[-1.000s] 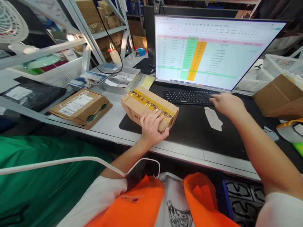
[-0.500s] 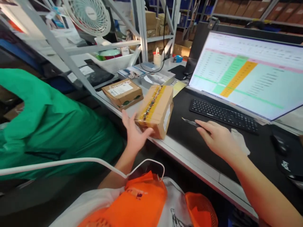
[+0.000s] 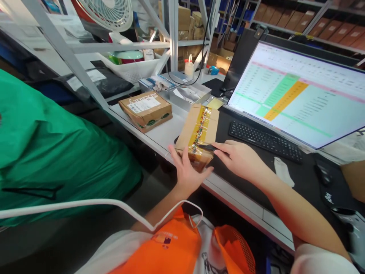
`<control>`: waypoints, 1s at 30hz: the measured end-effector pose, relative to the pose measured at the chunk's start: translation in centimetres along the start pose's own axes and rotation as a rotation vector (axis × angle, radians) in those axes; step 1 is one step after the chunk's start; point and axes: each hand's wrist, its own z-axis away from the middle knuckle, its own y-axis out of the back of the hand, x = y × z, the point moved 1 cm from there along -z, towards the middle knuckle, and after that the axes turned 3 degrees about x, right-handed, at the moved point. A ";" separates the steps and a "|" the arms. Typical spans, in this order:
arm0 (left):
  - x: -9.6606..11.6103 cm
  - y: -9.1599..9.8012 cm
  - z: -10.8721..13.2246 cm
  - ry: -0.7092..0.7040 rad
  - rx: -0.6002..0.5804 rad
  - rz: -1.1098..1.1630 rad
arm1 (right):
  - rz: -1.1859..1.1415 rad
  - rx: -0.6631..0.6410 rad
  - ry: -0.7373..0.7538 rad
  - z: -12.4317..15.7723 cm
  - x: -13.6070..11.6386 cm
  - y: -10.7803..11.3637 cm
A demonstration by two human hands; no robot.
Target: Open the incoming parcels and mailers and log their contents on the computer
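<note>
A brown cardboard box with yellow printed tape along its top stands at the desk's near edge. Around its near end, my left hand has its thumb and fingers spread against the sides, holding it. My right hand grips a slim dark knife, which lies across the tape near the box's close end. The knife's tip is hard to make out against the shiny tape.
A second, flatter carton with a white label sits to the left. Beyond are an open grey tray, a keyboard and a monitor. A green bag bulges at left; a mouse lies right.
My right hand has brought the knife leftward from over the black mat onto the taped box top. The box has shifted right and turned slightly, with my left hand moving along.
</note>
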 end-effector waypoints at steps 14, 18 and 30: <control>-2.9 0.1 -2.9 -0.498 0.022 0.179 | 0.068 -0.057 0.047 2.1 -1.0 2.5; -2.4 -0.2 -1.1 -0.530 -0.059 0.239 | 0.075 -0.066 0.016 4.4 0.3 2.6; -2.0 -0.1 -1.6 -0.536 -0.066 0.226 | 0.156 -0.011 -0.073 3.9 3.8 1.9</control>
